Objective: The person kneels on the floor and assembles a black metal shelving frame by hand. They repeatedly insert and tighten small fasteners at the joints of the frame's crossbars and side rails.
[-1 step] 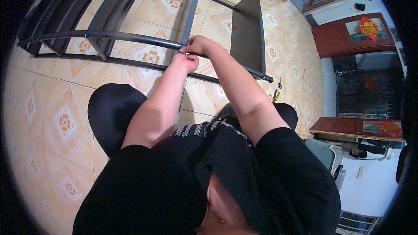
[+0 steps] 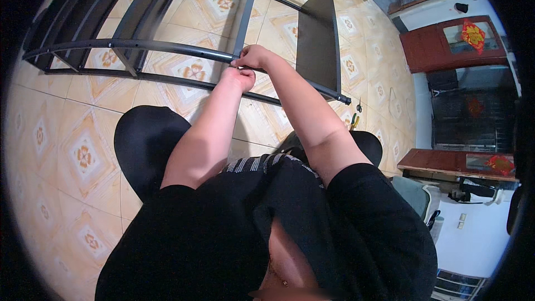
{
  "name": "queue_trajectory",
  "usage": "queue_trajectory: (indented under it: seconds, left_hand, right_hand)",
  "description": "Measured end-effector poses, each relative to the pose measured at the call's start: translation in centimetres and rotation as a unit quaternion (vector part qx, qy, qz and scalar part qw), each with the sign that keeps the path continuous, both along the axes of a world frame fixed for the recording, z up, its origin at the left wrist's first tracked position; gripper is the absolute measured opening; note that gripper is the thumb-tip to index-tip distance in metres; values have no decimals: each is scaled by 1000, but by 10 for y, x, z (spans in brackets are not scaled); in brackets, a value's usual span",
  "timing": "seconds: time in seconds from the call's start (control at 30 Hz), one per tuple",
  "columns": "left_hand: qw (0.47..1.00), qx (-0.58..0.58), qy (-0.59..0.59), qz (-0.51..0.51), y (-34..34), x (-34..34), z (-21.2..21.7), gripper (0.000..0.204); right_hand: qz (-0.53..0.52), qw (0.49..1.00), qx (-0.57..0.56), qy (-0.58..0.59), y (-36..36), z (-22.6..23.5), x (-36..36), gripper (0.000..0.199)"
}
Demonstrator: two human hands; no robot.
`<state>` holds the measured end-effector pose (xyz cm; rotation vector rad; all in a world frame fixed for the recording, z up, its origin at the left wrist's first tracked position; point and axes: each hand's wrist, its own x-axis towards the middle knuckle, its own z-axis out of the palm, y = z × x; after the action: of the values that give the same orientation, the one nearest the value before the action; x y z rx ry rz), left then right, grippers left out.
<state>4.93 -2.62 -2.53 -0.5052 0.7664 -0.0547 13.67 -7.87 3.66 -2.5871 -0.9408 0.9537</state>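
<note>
A dark metal frame (image 2: 167, 44) lies flat on the tiled floor (image 2: 67, 150), its long tubes running across the upper half of the view and a flat dark panel (image 2: 319, 39) fixed at its right end. Both hands meet on the near curved tube (image 2: 139, 44), just where an upright bar (image 2: 248, 8) crosses it.

The right hand (image 2: 256, 57) rests on top of the tube, its grip closed, thumb and fingers pinching at the joint. The left hand (image 2: 238, 78) sits just below, touching the right one, fingers curled in; it seems to press a small part against the tube, though the part itself is too small to make out. A second, straighter tube (image 2: 167, 79) runs beneath the hands, nearer the person.

The person crouches over the frame in a black shirt, one dark-clad knee (image 2: 146, 142) to the left of the arms. Small tools (image 2: 354, 118) with yellow and green handles lie on the floor near the frame's right end cap. A red-brown cabinet (image 2: 446, 44) stands well apart at the upper right.
</note>
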Motion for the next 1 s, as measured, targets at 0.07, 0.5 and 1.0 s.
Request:
queue_trajectory:
  seconds: [0.07,0.5,1.0]
  left_hand:
    - [999,27,2,23,-6,-3,8,22]
    - [966,225,125,23,-13,-6,16,10]
    - [613,695,278,-255,-12,-24,48,38]
  right_hand:
    - [-5,1000,0,-14,0,-1,-4,49]
    - [-40,999,26,-21,2,-10,-4,43]
    - [-18,1000,11,-6,2,-8,2,61]
